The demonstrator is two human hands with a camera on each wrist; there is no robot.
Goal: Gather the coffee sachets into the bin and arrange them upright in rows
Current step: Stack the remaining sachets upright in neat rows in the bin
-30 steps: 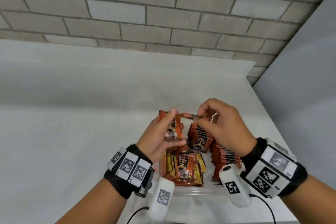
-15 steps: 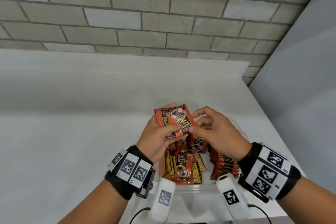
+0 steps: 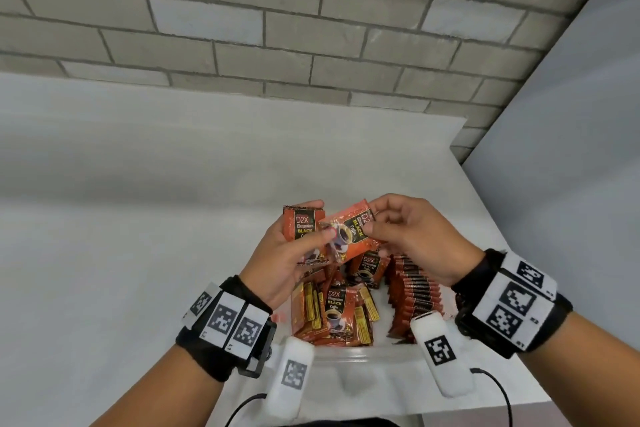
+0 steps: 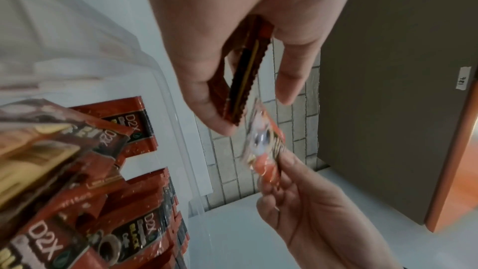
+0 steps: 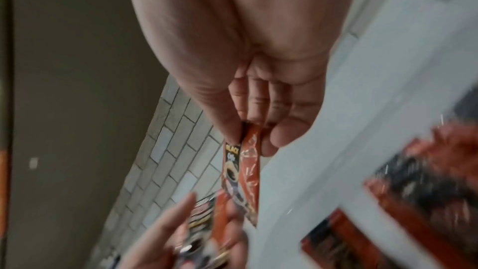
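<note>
Above the clear plastic bin [image 3: 349, 355], my left hand [image 3: 294, 243] grips a small stack of orange D2X coffee sachets [image 3: 302, 227], seen edge-on in the left wrist view as the held stack [image 4: 244, 83]. My right hand [image 3: 388, 229] pinches one tilted sachet [image 3: 349, 234] by its right edge, and the same sachet [image 5: 241, 173] overlaps the left hand's stack. In the bin, a row of upright sachets [image 3: 417, 291] stands at the right. Loose sachets [image 3: 334, 314] lie flat and leaning at the left and middle, also visible as loose sachets [image 4: 77, 191] below the left wrist.
The bin sits on a white table [image 3: 138, 218] near its front right corner. A grey brick wall [image 3: 277, 28] runs behind, and a plain grey wall [image 3: 571, 149] stands close on the right. A brown door [image 4: 388, 69] shows in the left wrist view.
The right hand has turned its single sachet from edge-on to face-up and brought it against the left hand's stack. Both hands have stayed above the bin.
</note>
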